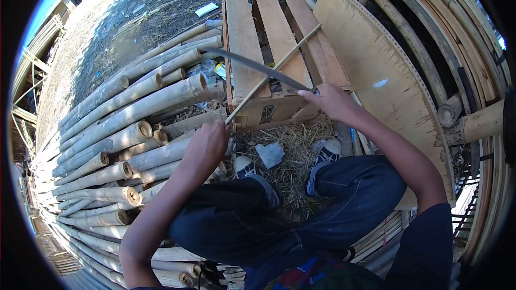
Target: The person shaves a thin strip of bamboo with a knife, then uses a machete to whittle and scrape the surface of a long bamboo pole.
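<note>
We grip the thin stick [250, 96] in our left hand [207, 145], over the wooden crate [271, 70]. Our right hand [333, 102] clasps the long blade [258, 66], which crosses the stick above the slats.

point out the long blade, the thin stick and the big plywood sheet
Long blade [251, 64]: head view, middle of its flat side
Thin stick [294, 49]: head view, upper half
Plywood sheet [388, 103]: head view, middle of its face
</note>
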{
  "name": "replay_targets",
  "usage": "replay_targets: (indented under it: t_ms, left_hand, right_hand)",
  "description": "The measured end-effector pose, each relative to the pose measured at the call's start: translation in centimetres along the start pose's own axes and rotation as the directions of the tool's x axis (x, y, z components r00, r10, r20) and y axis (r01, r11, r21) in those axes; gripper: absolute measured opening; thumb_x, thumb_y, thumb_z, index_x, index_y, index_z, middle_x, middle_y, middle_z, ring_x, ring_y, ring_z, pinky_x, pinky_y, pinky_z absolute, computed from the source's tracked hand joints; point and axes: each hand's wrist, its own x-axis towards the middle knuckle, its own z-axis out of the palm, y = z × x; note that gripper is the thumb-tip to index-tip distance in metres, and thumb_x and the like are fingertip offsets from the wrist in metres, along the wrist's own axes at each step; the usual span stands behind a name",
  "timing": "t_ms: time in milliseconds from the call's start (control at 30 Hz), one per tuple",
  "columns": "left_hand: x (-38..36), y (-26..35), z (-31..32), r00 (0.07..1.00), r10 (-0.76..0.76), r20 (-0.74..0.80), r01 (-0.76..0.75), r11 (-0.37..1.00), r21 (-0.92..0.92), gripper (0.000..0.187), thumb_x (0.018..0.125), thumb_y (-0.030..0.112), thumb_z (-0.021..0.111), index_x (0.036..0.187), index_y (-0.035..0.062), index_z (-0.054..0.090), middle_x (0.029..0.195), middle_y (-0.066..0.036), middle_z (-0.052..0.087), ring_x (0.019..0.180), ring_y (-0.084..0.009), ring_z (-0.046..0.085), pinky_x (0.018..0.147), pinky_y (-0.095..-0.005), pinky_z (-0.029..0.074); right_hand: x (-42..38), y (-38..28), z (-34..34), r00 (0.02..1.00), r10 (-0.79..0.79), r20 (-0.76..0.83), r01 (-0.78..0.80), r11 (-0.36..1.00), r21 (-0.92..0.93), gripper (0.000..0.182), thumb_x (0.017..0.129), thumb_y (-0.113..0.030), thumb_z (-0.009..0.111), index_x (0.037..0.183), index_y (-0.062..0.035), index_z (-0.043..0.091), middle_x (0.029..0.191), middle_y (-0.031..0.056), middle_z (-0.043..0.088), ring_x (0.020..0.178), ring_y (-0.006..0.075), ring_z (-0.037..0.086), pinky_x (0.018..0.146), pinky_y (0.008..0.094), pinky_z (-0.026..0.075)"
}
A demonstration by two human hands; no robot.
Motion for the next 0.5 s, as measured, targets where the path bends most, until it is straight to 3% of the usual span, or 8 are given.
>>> replay_targets:
  t_ms: [33,100,233,300,333,400,433,500]
  left_hand:
    - [-0.3,-0.2,-0.2,1.0,0.007,-0.003,-0.007,1.0,-0.01,0.03,0.097,0.022,0.048,0.084,-0.0041,0.054,0.071,-0.027,0.06,0.07,-0.046,0.061,0.063,-0.0534,0.048]
    - [-0.4,-0.3,-0.2,1.0,0.005,-0.009,-0.005,1.0,-0.015,0.03,0.097,0.023,0.048,0.084,-0.0044,0.054,0.071,-0.027,0.06,0.07,-0.046,0.061,0.063,-0.0536,0.048]
    - [0.4,0.0,-0.2,0.999,0.04,-0.019,-0.04,0.999,-0.009,0.031,0.098,0.022,0.047,0.084,-0.0051,0.054,0.069,-0.028,0.059,0.069,-0.0463,0.06,0.064,-0.0539,0.047]
    - [0.6,0.2,-0.1,0.999,0.037,0.0,-0.037,0.999,-0.023,0.031,0.098,0.022,0.047,0.084,-0.0052,0.054,0.069,-0.028,0.059,0.068,-0.0465,0.06,0.064,-0.054,0.047]
    - [0.7,0.1,-0.3,1.0,0.02,0.0,-0.02,0.999,-0.03,0.032,0.098,0.022,0.047,0.084,-0.0053,0.054,0.068,-0.028,0.059,0.068,-0.0466,0.059,0.064,-0.0541,0.047]
    - [0.7,-0.1,-0.6,1.0,0.021,0.002,-0.021,0.999,-0.04,0.032,0.098,0.022,0.047,0.083,-0.0052,0.055,0.068,-0.028,0.059,0.067,-0.0469,0.059,0.064,-0.0543,0.046]
    - [0.4,-0.1,-0.6,1.0,0.018,0.003,-0.018,0.999,-0.051,0.033,0.098,0.023,0.047,0.083,-0.0052,0.055,0.067,-0.028,0.059,0.067,-0.0473,0.059,0.064,-0.0546,0.046]
    - [0.0,0.0,-0.8,1.0,-0.009,-0.005,0.009,0.998,-0.069,0.033,0.098,0.023,0.048,0.082,-0.005,0.055,0.067,-0.028,0.058,0.067,-0.0474,0.059,0.063,-0.0548,0.046]
  right_hand:
    - [1.6,1.9,-0.6,0.992,0.101,-0.081,-0.095,0.993,0.077,0.07,0.092,-0.057,0.047,0.067,0.008,0.055,0.052,0.0146,0.053,0.053,0.0265,0.061,0.056,0.043,0.049]
    - [3.2,4.3,-1.8,0.91,0.413,-0.033,-0.359,0.826,0.434,0.073,0.092,-0.058,0.047,0.065,0.0084,0.054,0.05,0.0151,0.051,0.048,0.0272,0.058,0.053,0.0424,0.048]
    - [0.2,4.3,-1.0,0.906,0.424,0.001,-0.386,0.826,0.411,0.074,0.092,-0.059,0.047,0.062,0.0083,0.051,0.047,0.0148,0.048,0.044,0.0272,0.054,0.05,0.0413,0.046]
    - [-1.3,2.5,-0.2,0.983,0.167,0.076,-0.179,0.964,0.198,0.076,0.092,-0.06,0.047,0.06,0.0084,0.049,0.047,0.0143,0.046,0.043,0.0262,0.053,0.05,0.0407,0.046]
    - [-1.5,2.4,0.1,0.982,0.173,0.073,-0.184,0.962,0.2,0.076,0.092,-0.06,0.047,0.06,0.0084,0.049,0.047,0.0143,0.046,0.043,0.0262,0.053,0.05,0.0407,0.046]
    - [-1.7,2.3,0.9,0.984,-0.169,-0.049,0.167,0.985,-0.038,0.075,0.092,-0.06,0.047,0.059,0.0075,0.049,0.047,0.0139,0.046,0.043,0.0256,0.053,0.05,0.0407,0.046]
    - [-1.1,3.2,0.9,0.985,-0.168,-0.039,0.166,0.986,-0.033,0.075,0.092,-0.06,0.047,0.059,0.0075,0.049,0.047,0.0139,0.046,0.043,0.0256,0.053,0.05,0.0407,0.046]
    - [1.8,6.0,-0.8,0.984,0.146,-0.105,-0.139,0.987,0.077,0.075,0.092,-0.06,0.047,0.062,0.0081,0.05,0.047,0.0153,0.046,0.046,0.0277,0.055,0.053,0.0417,0.047]
